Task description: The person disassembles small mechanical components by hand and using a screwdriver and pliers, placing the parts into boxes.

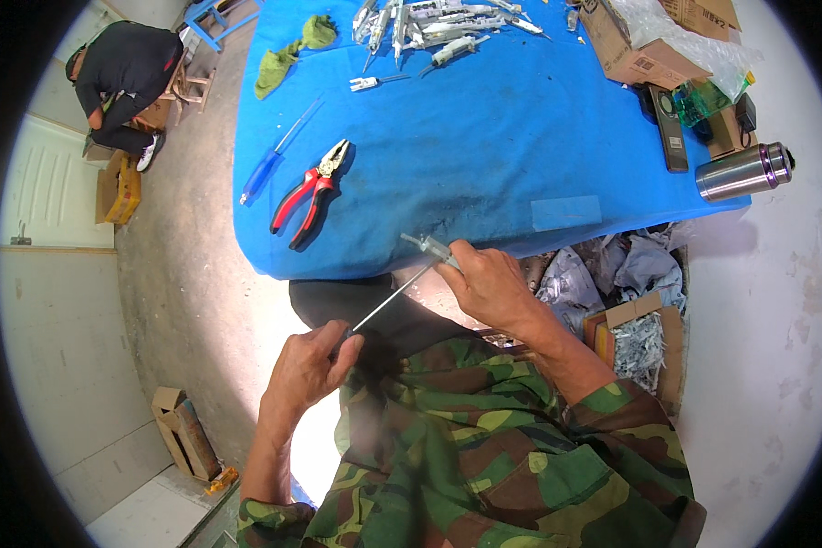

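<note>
- steel screwdriver (393, 298), clenched in your left hand (309, 367), slants up-right to the grey part (437, 249)
- your right hand (489, 283) pinches that part, fingers closed

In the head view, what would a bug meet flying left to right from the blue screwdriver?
Blue screwdriver → red-and-black pliers → small pale part → right hand → cardboard box on the table → metal flask.

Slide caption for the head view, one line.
Left hand points a screwdriver at a pale part in the right hand, beside a blue-covered table with pliers.
</note>
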Demonstrator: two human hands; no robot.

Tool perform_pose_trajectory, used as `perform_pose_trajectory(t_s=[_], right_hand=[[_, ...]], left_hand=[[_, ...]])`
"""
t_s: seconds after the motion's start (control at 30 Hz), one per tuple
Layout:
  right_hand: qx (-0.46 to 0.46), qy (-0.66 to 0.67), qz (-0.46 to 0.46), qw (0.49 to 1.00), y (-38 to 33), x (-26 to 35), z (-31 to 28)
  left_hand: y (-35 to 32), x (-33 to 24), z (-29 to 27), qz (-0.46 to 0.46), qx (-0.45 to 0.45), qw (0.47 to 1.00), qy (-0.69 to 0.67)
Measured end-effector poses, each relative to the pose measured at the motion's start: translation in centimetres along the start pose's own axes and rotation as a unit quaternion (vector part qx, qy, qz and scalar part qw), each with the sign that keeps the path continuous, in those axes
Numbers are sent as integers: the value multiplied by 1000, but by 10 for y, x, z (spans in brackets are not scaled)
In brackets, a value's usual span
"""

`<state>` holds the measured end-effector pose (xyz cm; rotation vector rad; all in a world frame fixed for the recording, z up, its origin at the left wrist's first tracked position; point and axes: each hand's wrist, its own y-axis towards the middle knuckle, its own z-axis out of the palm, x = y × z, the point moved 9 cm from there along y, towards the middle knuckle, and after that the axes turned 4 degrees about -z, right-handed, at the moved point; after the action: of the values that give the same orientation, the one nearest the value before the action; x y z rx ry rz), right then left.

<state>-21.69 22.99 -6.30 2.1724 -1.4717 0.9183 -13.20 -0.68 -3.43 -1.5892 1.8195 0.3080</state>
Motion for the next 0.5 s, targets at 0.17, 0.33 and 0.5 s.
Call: perform_pose_trajectory(t_s=[0.17, 0.33, 0.5], right_hand=[[9, 21, -7, 1000, 1, -1, 1], [14, 64, -1, 998, 3, -4, -2], [23, 133, 22, 991, 6, -6, -4]], left_hand=[[6, 16, 9, 13, 0, 999, -40], [14, 21, 16, 16, 1, 996, -89], [19, 20, 18, 27, -2, 994, -103]])
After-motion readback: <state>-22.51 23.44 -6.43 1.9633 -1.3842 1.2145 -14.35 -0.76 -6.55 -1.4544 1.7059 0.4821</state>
